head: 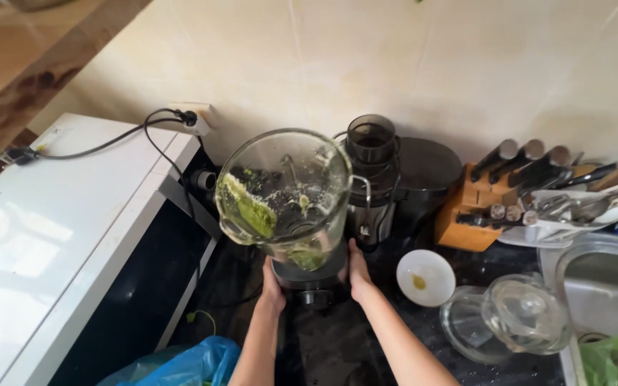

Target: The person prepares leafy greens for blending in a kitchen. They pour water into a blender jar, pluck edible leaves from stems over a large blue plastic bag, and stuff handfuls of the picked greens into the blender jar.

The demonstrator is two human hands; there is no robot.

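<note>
Blender jar (pixel 284 196) is the landmark, sitting on its dark base (pixel 307 275) on the black counter (pixel 337 343), roughly mid-frame. Jar is clear, lid off, smeared inside with green paste, biggest patch on its left wall.

Left hand (pixel 272 280) presses against the left side of the base, just under the jar; fingers wrap round the far side and are mostly hidden, so how tightly they curl can't be told. Right hand (pixel 357 273) grips the right side of the base, thumb up along it, fingers closed on it.

Right of the jar, touching or just beside it, stands a juicer (pixel 373 179) with a dark feed tube. Further right: white saucer (pixel 425 277) with a yellowish dab, then a glass lid (pixel 506 318), then the sink (pixel 606 286). Behind those, a wooden knife block (pixel 477 207). Left of the jar, a white microwave (pixel 59 236) with a black cord (pixel 134 136) across its top to a wall socket. Below-left of the jar, a blue plastic bag (pixel 180 364).
</note>
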